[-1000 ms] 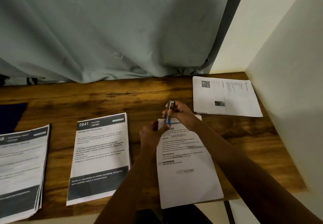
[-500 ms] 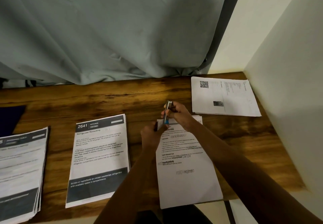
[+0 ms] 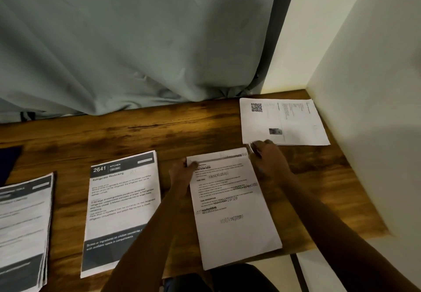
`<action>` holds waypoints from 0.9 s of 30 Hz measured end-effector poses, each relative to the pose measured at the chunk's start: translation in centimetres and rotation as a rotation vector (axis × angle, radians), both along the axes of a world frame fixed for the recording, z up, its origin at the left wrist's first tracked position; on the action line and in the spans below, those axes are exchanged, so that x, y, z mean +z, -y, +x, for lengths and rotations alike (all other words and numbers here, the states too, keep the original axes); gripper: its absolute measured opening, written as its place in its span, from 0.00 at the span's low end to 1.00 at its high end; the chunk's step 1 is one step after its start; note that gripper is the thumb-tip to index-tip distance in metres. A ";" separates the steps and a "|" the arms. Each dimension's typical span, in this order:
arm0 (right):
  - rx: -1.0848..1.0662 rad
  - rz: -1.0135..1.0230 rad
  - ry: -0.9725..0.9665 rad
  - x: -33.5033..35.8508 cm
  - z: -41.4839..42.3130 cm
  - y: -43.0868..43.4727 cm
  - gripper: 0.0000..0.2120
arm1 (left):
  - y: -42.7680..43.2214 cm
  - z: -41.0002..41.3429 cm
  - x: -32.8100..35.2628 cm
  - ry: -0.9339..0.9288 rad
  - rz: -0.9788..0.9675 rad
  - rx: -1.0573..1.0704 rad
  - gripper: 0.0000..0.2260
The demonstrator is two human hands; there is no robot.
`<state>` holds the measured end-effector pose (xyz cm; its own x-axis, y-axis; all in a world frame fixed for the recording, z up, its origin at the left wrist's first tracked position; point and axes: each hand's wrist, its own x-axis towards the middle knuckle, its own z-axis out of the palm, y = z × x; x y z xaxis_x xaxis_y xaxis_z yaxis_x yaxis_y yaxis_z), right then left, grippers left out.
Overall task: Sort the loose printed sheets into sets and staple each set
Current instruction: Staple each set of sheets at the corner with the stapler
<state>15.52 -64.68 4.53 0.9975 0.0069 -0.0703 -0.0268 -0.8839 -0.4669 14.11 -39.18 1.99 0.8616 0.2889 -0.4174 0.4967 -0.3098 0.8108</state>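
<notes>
A white printed set (image 3: 237, 228) lies on the wooden table in front of me. My left hand (image 3: 182, 173) pinches its top left corner. My right hand (image 3: 268, 157) sits just past the set's top right corner and grips a small metal stapler (image 3: 251, 149), mostly hidden under the fingers. A set headed "2641 Kitchen" (image 3: 120, 209) lies to the left. A thicker stack with a dark header (image 3: 22, 230) sits at the far left edge. A sheet with a QR code (image 3: 293, 120) lies at the back right, by the wall.
The wooden table (image 3: 114, 136) is backed by a grey-green curtain (image 3: 136, 41). A pale wall (image 3: 364, 109) closes the right side and the table's right end. A dark blue object (image 3: 9, 157) shows at the left edge.
My right hand has carried the stapler from the set's top left corner over to the right, near the QR sheet. My left hand still holds the top left corner.
</notes>
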 end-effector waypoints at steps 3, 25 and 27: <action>-0.137 -0.076 -0.106 -1.6 -1.7 1.5 0.18 | 0.0 0.2 -0.2 0.008 0.073 -0.006 0.08; -0.702 0.711 -0.330 -0.5 3.0 6.8 0.22 | 10.0 1.1 0.2 0.275 0.383 -0.526 0.26; -0.589 0.280 -0.329 0.1 4.4 6.9 0.25 | 10.7 1.9 -0.1 0.238 0.394 -0.609 0.27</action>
<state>19.97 -71.61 4.67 0.7687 -0.4626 -0.4416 -0.6391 -0.5282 -0.5591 15.97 -49.89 1.85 0.9703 -0.1770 -0.1649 -0.0289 -0.7615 0.6475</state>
